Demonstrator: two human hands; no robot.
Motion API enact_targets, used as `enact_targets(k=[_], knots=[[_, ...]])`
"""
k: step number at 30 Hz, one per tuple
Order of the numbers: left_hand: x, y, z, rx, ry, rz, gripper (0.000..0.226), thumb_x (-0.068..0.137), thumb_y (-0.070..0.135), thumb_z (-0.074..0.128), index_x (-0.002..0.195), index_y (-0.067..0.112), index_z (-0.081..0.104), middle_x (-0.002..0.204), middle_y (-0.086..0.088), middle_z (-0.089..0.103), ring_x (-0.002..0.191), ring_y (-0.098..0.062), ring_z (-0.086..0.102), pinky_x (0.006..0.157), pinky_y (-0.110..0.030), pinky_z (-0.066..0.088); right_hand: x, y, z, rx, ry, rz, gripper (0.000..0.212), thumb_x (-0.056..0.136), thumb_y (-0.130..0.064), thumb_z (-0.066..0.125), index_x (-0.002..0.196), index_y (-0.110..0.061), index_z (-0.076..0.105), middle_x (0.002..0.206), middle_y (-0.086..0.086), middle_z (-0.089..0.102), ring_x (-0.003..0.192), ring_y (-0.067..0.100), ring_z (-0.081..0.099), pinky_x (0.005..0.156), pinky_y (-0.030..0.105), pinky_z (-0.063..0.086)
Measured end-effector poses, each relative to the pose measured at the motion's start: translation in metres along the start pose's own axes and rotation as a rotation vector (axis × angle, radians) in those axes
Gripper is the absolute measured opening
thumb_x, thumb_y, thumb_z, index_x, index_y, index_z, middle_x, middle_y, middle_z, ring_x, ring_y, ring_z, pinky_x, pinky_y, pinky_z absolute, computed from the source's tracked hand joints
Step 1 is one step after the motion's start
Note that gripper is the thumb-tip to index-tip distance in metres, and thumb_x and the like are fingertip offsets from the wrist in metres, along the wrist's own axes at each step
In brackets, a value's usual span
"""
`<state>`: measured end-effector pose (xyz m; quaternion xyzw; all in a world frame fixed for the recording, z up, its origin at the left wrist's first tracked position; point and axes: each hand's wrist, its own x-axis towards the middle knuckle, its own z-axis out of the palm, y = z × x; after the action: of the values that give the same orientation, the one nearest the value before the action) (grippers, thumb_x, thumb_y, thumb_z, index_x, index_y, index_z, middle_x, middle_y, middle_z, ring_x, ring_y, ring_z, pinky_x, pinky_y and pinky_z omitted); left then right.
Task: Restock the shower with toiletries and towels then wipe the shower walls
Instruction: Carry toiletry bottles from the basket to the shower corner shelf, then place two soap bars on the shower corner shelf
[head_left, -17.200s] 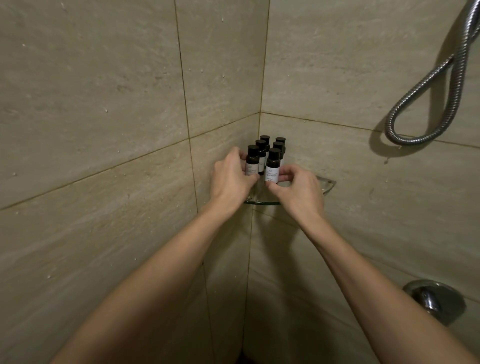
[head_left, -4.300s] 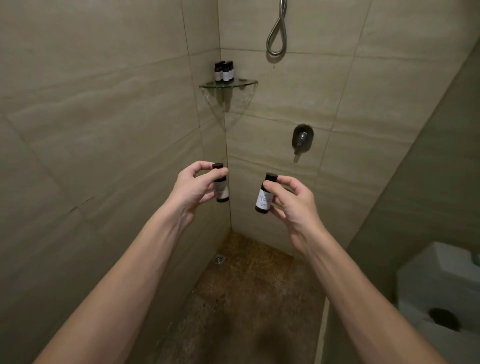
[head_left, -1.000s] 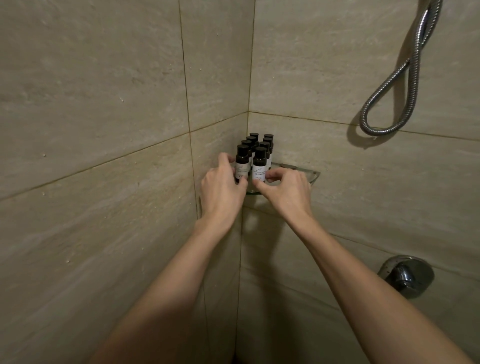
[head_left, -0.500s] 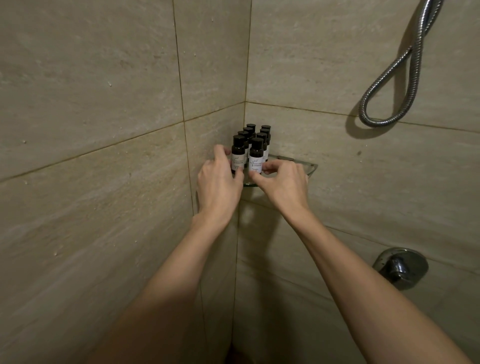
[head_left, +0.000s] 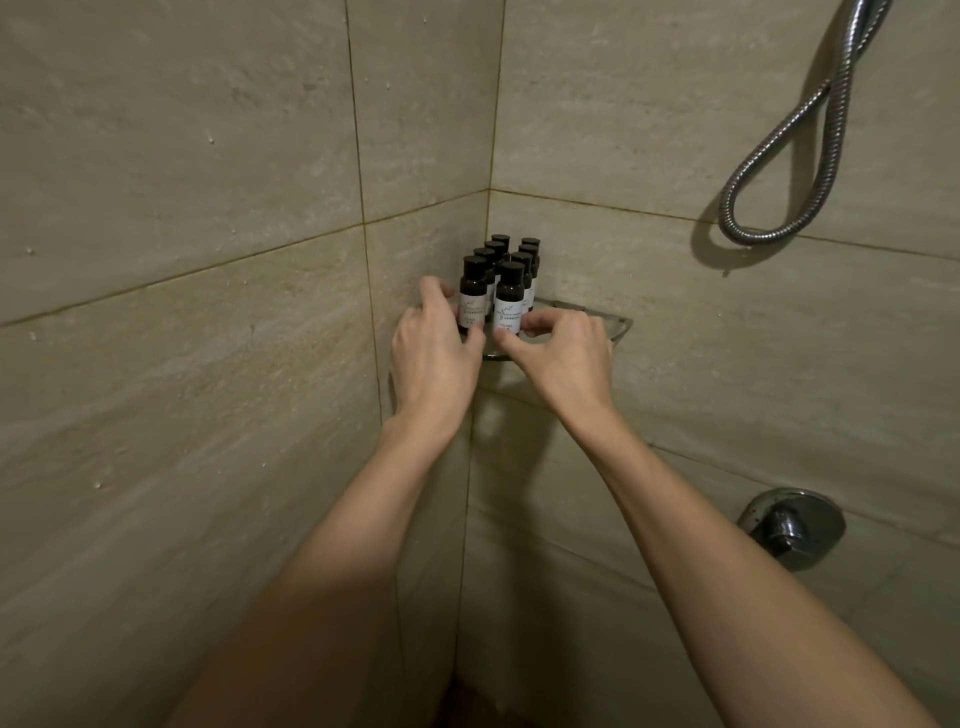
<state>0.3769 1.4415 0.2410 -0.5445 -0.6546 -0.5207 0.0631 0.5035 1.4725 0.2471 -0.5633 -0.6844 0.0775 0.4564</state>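
Several small dark toiletry bottles with white labels stand in two rows on a glass corner shelf (head_left: 613, 326). My left hand (head_left: 434, 353) curls round the base of the front left bottle (head_left: 472, 293). My right hand (head_left: 563, 356) pinches the base of the front right bottle (head_left: 509, 299) between thumb and fingers. Both front bottles stand upright on the shelf near its front edge. The bottles behind them (head_left: 524, 257) fill the corner.
Beige tiled shower walls (head_left: 208, 364) meet at the corner behind the shelf. A metal shower hose (head_left: 779, 171) loops on the right wall. A chrome mixer valve (head_left: 789, 527) sticks out lower right.
Since 4.3 s ago I carried two bottles to the shelf and set them in front. Over the last second the hands stayed on those bottles; the view shifted slightly.
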Motion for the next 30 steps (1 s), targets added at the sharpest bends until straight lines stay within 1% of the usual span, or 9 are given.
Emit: enact_targets(k=[3, 8, 11, 13, 17, 19, 22, 25, 30], knots=[[-0.003, 0.001, -0.002, -0.032, 0.004, 0.001, 0.039, 0.089, 0.025, 0.072, 0.119, 0.012, 0.050, 0.111, -0.004, 0.071, 0.100, -0.025, 0.066, 0.084, -0.042, 0.052, 0.001, 0.000, 0.000, 0.006, -0.005, -0.001, 0.049, 0.074, -0.060, 0.070, 0.105, -0.023, 0.078, 0.101, -0.006, 0.077, 0.110, 0.024, 0.065, 0.097, 0.046, 0.049], [-0.017, 0.000, -0.007, -0.155, 0.005, -0.019, 0.033, 0.091, 0.024, 0.066, 0.119, 0.015, 0.050, 0.113, -0.001, 0.065, 0.107, -0.020, 0.060, 0.088, -0.034, 0.049, -0.004, 0.004, -0.002, 0.039, -0.003, -0.030, 0.050, 0.079, -0.059, 0.070, 0.108, -0.020, 0.077, 0.104, -0.005, 0.076, 0.109, 0.020, 0.063, 0.095, 0.040, 0.049], [-0.035, -0.007, -0.016, -0.232, 0.049, 0.019, 0.033, 0.091, 0.016, 0.063, 0.122, 0.012, 0.054, 0.118, -0.001, 0.062, 0.113, -0.016, 0.057, 0.097, -0.029, 0.046, -0.030, 0.012, -0.008, 0.170, 0.068, -0.050, 0.041, 0.089, -0.045, 0.069, 0.120, -0.018, 0.070, 0.118, -0.007, 0.067, 0.119, 0.010, 0.052, 0.099, 0.026, 0.039], [-0.052, -0.016, -0.021, -0.246, 0.106, 0.061, 0.033, 0.091, 0.011, 0.063, 0.123, 0.009, 0.055, 0.120, -0.003, 0.061, 0.114, -0.014, 0.056, 0.100, -0.025, 0.044, -0.052, 0.026, -0.009, 0.228, 0.173, -0.071, 0.035, 0.093, -0.034, 0.068, 0.123, -0.016, 0.066, 0.125, -0.004, 0.062, 0.124, 0.009, 0.049, 0.106, 0.026, 0.036], [-0.093, -0.047, -0.013, -0.217, 0.074, 0.119, 0.033, 0.088, 0.003, 0.063, 0.120, 0.004, 0.058, 0.121, -0.008, 0.059, 0.116, -0.020, 0.057, 0.103, -0.032, 0.046, -0.093, 0.074, -0.001, 0.241, 0.229, -0.004, 0.033, 0.093, -0.022, 0.066, 0.125, -0.015, 0.061, 0.134, -0.002, 0.054, 0.130, 0.010, 0.044, 0.110, 0.017, 0.030], [-0.115, -0.066, -0.002, -0.214, -0.020, 0.093, 0.030, 0.089, 0.007, 0.062, 0.119, 0.005, 0.060, 0.118, -0.007, 0.060, 0.113, -0.021, 0.058, 0.099, -0.038, 0.049, -0.114, 0.102, 0.004, 0.196, 0.188, 0.052, 0.032, 0.092, -0.017, 0.067, 0.123, -0.014, 0.062, 0.133, 0.001, 0.053, 0.129, 0.014, 0.046, 0.107, 0.013, 0.028], [-0.152, -0.096, 0.015, -0.165, -0.267, -0.022, 0.029, 0.093, 0.016, 0.062, 0.121, 0.012, 0.060, 0.116, -0.001, 0.059, 0.108, -0.015, 0.057, 0.093, -0.040, 0.052, -0.151, 0.146, 0.010, 0.096, 0.035, 0.174, 0.029, 0.090, -0.014, 0.069, 0.118, -0.011, 0.064, 0.129, 0.008, 0.054, 0.126, 0.023, 0.049, 0.106, 0.022, 0.030], [-0.192, -0.127, 0.031, -0.102, -0.566, -0.174, 0.033, 0.097, 0.026, 0.061, 0.130, 0.020, 0.056, 0.122, 0.004, 0.056, 0.114, -0.014, 0.054, 0.096, -0.040, 0.051, -0.196, 0.189, 0.011, 0.005, -0.155, 0.399, 0.032, 0.090, -0.016, 0.070, 0.120, -0.011, 0.063, 0.128, 0.011, 0.053, 0.126, 0.029, 0.050, 0.107, 0.029, 0.033], [-0.268, -0.179, 0.050, 0.019, -1.034, -0.352, 0.039, 0.097, 0.025, 0.062, 0.133, 0.013, 0.055, 0.132, -0.006, 0.059, 0.120, -0.023, 0.056, 0.099, -0.038, 0.049, -0.281, 0.256, 0.004, -0.124, -0.524, 0.759, 0.041, 0.092, -0.030, 0.068, 0.129, -0.013, 0.062, 0.136, 0.013, 0.058, 0.132, 0.029, 0.049, 0.109, 0.033, 0.036]])
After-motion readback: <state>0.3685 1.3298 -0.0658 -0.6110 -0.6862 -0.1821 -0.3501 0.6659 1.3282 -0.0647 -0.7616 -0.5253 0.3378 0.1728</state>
